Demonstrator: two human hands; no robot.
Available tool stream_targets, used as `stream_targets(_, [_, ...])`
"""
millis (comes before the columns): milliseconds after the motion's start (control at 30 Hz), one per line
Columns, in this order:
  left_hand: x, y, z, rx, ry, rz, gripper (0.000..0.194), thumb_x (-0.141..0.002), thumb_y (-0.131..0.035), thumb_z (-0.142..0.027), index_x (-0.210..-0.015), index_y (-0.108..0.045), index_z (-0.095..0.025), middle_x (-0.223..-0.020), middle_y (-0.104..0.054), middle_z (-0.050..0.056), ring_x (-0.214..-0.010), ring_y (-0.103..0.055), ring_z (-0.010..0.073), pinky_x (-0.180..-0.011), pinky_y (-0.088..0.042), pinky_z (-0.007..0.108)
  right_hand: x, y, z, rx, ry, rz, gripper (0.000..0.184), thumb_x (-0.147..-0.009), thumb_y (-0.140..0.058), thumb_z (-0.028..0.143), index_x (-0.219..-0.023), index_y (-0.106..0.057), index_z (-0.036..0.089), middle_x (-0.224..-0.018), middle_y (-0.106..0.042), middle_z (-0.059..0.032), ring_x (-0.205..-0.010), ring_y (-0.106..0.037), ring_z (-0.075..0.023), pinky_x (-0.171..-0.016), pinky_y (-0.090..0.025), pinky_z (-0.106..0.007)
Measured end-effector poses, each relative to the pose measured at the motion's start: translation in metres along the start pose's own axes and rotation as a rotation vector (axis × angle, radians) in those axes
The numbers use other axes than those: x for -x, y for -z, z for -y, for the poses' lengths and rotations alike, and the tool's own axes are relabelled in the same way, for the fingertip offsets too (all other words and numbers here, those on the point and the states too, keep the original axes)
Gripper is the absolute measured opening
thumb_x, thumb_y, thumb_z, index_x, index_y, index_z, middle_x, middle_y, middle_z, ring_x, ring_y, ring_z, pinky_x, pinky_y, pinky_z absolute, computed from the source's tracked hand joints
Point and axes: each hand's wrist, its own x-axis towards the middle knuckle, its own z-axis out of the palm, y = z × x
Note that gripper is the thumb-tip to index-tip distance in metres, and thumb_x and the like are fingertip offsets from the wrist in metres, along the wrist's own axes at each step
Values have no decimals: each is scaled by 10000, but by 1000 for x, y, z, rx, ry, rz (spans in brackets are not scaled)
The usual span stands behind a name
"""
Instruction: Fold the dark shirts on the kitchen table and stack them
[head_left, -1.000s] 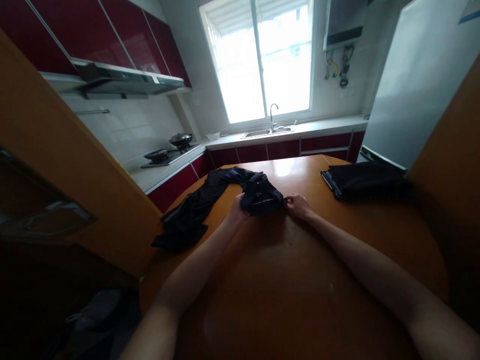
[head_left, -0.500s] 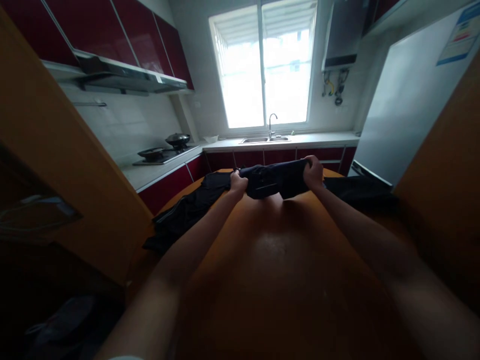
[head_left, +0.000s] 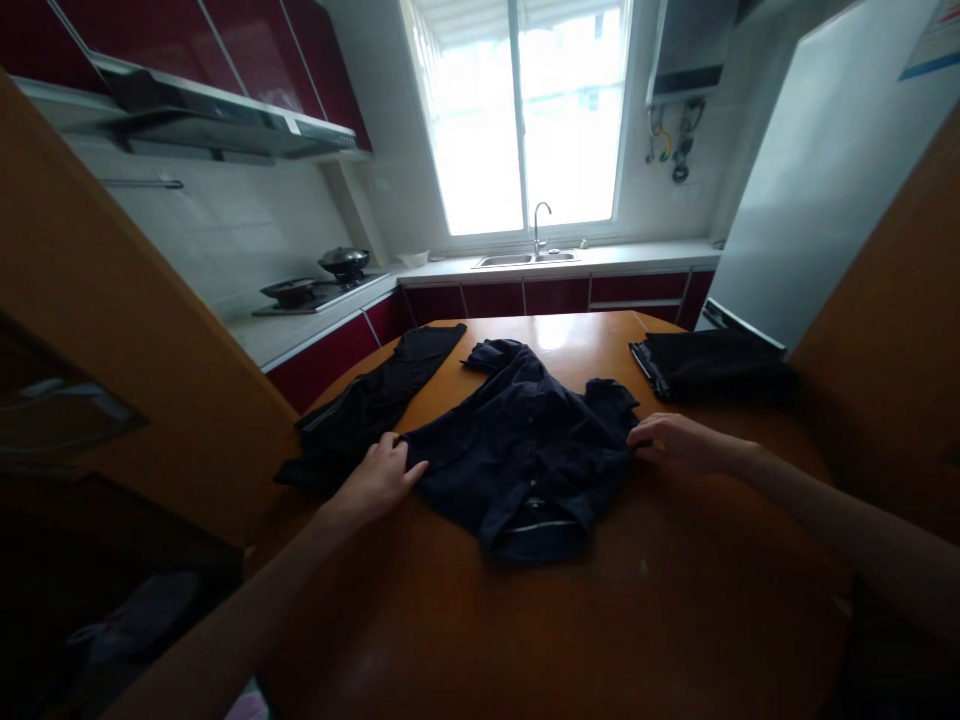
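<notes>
Black garment [head_left: 360, 410]: lying in a loose, long shape on the left of the counter [head_left: 540, 630], a pale stripe along part of it; its near end lies just beyond the left forearm.
Left hand [head_left: 379, 478]: at the left edge of the shirt, palm down. Its fingers are partly spread, the thumb apart from the rest and close against the cloth; whether they grip the fabric or only rest on it, I cannot tell.
Navy button-up shirt [head_left: 525, 430]: down on the middle of the counter, between the two hands, body opened out, collar [head_left: 536, 545] towards the near side and buttons facing up.
Shirt's far part: bunched at the far left, with a folded piece standing out on the far right; creases run across the body.
What the layout gives: the front and collar can be read at a glance, but the cloth looks spread rather than smoothed, and the far part seems the least settled.
Right hand [head_left: 679, 443]: at the right edge of the shirt, fingers drawn together in what looks like a pinch on the fabric.
Folded black clothes [head_left: 712, 365]: in a low stack on the far right of the counter, apart from the shirt.
</notes>
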Motion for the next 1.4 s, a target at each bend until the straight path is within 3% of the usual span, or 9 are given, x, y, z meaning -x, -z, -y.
stream_targets(100, [6, 24, -2, -188, 100, 121, 440, -864, -524, -594, -691, -672, -217, -877, -704, 174, -926, -684, 381, -890, -504, 500, -17, 6, -3, -171, 59, 101, 372, -905, -580, 514, -902, -778, 199, -826, -758, -41, -757, -663, -206, -725, -502, -280])
stream_targets(233, [-29, 36, -42, -152, 31, -34, 395, -910, -505, -534, -846, -712, -203, -986, -718, 182, -1017, -665, 373, -935, -473, 479, -73, -4, -20, -98, -69, -226, 279, -909, -563, 361, -944, -783, 194, -973, -777, -66, -905, -689, -234, -837, -499, -299])
stream_targets(533, [-168, -37, -131, 334, -60, -51, 277, -896, -630, -224, -1160, -664, -146, -1201, -686, 174, -1132, -649, 271, -987, -469, 330, -177, -42, -4, 78, -261, -119, 243, -899, -607, 270, -1090, -743, 205, -1069, -762, -81, -999, -686, -234, -865, -491, -296])
stream_targets(700, [-175, -51, -120, 413, -50, -95, 297, -941, -580, -212, -1234, -623, -185, -1134, -714, 117, -1052, -673, 237, -919, -491, 292, -164, -45, -8, 135, -314, -125, 297, -861, -605, 205, -1144, -694, 223, -1082, -745, -112, -1011, -679, -288, -861, -488, -354])
stream_targets(900, [-138, -30, -62, 194, 22, -201, 401, -969, -455, -216, -1344, -577, -289, -1287, -642, 103, -1061, -672, 273, -936, -475, 342, -94, -28, -43, 321, -462, -128, 257, -838, -548, 149, -984, -756, 187, -1080, -730, -172, -974, -702, -306, -825, -505, -367])
stream_targets(1067, [-115, -15, -24, 68, -59, 99, 204, -865, -611, -274, -1009, -754, -260, -1070, -734, 77, -966, -693, 266, -871, -492, 303, -55, -16, -61, 221, -494, -21, 185, -784, -606, 145, -824, -775, 207, -923, -768, -105, -838, -720, -243, -727, -507, -286])
stream_targets(1133, [-124, -8, -26, 71, -80, 185, 165, -845, -649, -345, -877, -758, -226, -983, -744, 82, -953, -693, 255, -863, -493, 279, -67, -12, -54, 174, -459, -80, 191, -812, -604, 180, -870, -784, 207, -951, -775, -95, -867, -720, -236, -748, -508, -275])
stream_targets(1300, [-176, 2, -67, 352, 112, -29, 411, -831, -684, -391, -1159, -659, -144, -1291, -645, 184, -1218, -602, 307, -1023, -431, 329, -150, -11, -13, -84, -479, -153, 261, -843, -590, 141, -1012, -788, 143, -1092, -761, -126, -1028, -696, -221, -868, -493, -235])
stream_targets(1400, [-206, -4, -85, 481, 194, -15, 490, -774, -755, -382, -1160, -632, -107, -1299, -635, 234, -1276, -562, 362, -1033, -427, 377, -197, -21, 12, -139, -518, -126, 223, -841, -640, 165, -1016, -773, 123, -1037, -763, -139, -972, -705, -227, -823, -516, -251])
